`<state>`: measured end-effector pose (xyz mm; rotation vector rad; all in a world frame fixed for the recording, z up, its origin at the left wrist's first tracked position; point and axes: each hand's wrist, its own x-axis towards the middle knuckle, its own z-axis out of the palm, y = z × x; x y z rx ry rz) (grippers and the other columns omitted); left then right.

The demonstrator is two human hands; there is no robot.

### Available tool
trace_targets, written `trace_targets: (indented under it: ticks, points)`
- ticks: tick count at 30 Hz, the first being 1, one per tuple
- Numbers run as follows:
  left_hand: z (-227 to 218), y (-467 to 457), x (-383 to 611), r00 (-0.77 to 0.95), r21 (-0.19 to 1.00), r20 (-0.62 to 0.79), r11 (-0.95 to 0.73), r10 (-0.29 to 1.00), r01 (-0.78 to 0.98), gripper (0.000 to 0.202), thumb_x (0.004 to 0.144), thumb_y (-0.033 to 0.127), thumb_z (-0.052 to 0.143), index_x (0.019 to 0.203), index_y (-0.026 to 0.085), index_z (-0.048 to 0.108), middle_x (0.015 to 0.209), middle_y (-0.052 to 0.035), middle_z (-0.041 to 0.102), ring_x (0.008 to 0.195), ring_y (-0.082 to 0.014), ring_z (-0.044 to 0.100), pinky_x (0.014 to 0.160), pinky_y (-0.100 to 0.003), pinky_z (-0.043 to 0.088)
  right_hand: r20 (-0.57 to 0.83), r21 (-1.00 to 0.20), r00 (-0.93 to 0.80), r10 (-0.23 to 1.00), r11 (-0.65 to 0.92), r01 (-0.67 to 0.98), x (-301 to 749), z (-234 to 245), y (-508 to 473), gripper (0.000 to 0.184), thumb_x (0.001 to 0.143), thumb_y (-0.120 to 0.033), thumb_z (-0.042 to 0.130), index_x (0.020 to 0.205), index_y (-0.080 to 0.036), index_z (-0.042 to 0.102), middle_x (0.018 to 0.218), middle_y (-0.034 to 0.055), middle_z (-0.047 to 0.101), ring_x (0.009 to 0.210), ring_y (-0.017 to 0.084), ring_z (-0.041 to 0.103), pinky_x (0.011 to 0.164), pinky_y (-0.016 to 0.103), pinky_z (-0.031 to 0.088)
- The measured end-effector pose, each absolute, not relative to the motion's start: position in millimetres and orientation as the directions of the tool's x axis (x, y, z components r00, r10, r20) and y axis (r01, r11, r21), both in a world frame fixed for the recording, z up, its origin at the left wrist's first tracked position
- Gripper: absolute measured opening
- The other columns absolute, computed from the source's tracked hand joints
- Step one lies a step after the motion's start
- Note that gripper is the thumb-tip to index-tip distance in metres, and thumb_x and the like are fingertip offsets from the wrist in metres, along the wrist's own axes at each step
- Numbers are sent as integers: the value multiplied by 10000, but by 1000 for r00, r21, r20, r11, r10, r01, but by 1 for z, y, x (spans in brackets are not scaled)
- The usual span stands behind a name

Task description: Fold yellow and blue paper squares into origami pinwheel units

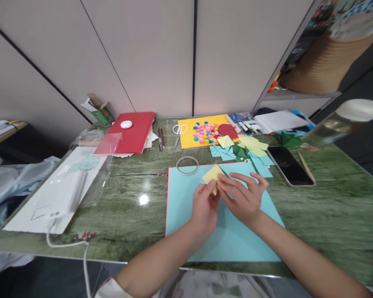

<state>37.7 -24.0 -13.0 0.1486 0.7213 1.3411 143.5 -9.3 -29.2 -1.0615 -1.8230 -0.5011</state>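
A small folded piece of yellow paper [212,174] is held up over a light blue sheet [183,211]. My left hand [205,207] pinches its lower edge between thumb and fingers. From the right, my right hand [242,192] grips the same paper with thumb and index finger, its other fingers spread outward. A bit of dark green shows just behind the paper's right edge. Just beyond the hands lie folded light blue pieces [222,153], pale yellow pieces [253,144] and dark green pieces [240,153]. A roll of tape [187,165] rests at the blue sheet's top left.
White-handled scissors [178,134] and a yellow sheet [186,140] with colourful pompoms [206,132] lie at the back. A phone [290,165] and a bottle [335,120] stand to the right. On the left are a red folder [133,132] and a white power strip [65,196] with its cable.
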Motion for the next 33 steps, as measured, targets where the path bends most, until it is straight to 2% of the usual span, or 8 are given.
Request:
trace_targets:
  ticks: [7,10,15,20,23,27,29,33]
  points:
    - [-8,-23,39,-52,628,-374,212,926,-749,214,679,244,678,592,129,520,651,3,570,639,-86,526,690,-253,450,821,-300,-104,561,580,757,139,-20,-12,128,750,-114,613,797,-233,612,882,-31,722,808,132,671,983,400,324]
    - [-8,-24,39,-78,646,-380,204,922,-735,235,657,248,693,570,131,508,602,17,541,609,-82,509,649,-239,434,830,-252,-141,539,589,768,139,-22,-11,134,751,-115,613,805,-238,610,882,-33,722,834,140,669,998,414,308]
    - [-9,-25,38,-36,570,-402,219,915,-792,282,649,243,705,531,134,474,560,31,511,582,-71,495,612,-215,406,853,-107,-230,469,588,802,140,-28,-12,146,736,-132,635,820,-247,600,909,-51,718,879,149,658,1025,438,258]
    - [-7,-22,34,6,498,-393,218,920,-839,269,628,232,732,558,133,492,553,42,528,538,-53,497,556,-190,372,821,-48,-328,468,628,777,135,-29,-15,159,787,-145,550,926,-219,574,1057,19,677,1006,182,617,1042,466,201]
    - [-8,-17,31,20,496,-402,236,916,-836,212,624,215,739,634,131,545,651,16,607,600,-67,553,588,-194,395,776,-159,-334,535,679,717,133,-30,-15,184,804,-97,477,951,-191,535,1101,67,656,1084,198,575,1023,467,233]
    - [-9,-10,26,-1,498,-446,248,895,-831,175,634,184,732,667,125,571,720,-3,643,674,-77,588,674,-207,441,727,-390,-343,595,769,507,142,-31,-12,219,794,-63,443,972,-189,464,1125,117,637,1130,218,542,961,476,358]
    - [-8,-7,24,-2,502,-463,260,886,-825,170,627,178,736,660,122,579,711,-2,639,660,-72,586,676,-207,451,748,-475,-241,619,752,458,149,-29,-9,219,794,-87,465,980,-204,456,1098,102,651,1085,226,574,953,497,369]
    - [-5,-4,21,51,511,-450,304,892,-804,177,628,202,738,727,109,624,760,-30,652,668,-80,590,621,-194,451,756,-561,20,655,632,534,160,-22,-3,157,800,-189,522,952,-222,543,1053,66,663,1036,231,586,911,468,405]
